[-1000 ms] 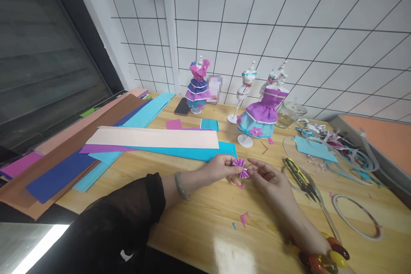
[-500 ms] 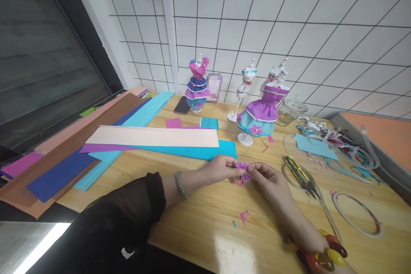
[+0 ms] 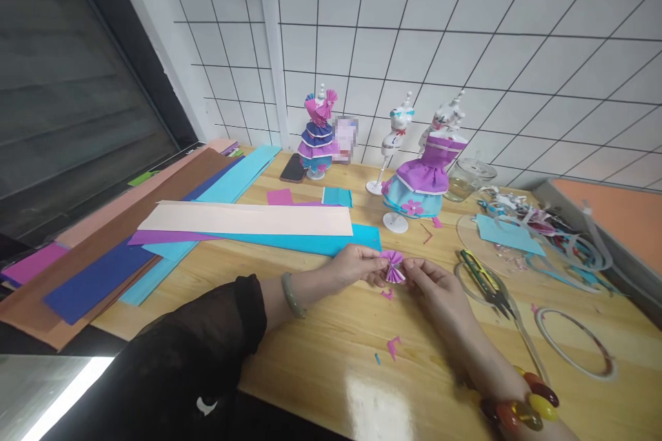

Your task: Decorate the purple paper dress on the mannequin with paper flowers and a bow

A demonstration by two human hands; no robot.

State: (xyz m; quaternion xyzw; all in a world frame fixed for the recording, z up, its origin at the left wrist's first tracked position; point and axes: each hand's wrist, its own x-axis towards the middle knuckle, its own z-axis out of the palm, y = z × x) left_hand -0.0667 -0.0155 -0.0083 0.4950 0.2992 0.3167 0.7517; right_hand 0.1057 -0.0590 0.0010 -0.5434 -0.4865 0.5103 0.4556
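Observation:
Between my two hands is a small pleated purple paper bow, its folds fanned out from a pinched middle. My left hand grips its left edge between thumb and fingers. On the other side, my right hand pinches the right edge with thumb and forefinger. Pink paper scraps lie on the wooden table below the bow. A pair of green-and-yellow-handled scissors rests just right of my right hand.
Long paper strips, the top one cream, spread across the left. Behind stand a mannequin in a purple and blue dress, a bare mannequin and a layered-dress mannequin. A ribbon roll lies right; a phone sits at the back.
The bow has turned so its fanned pleats and middle show more fully. My left fingers have shifted from over its front to its left edge.

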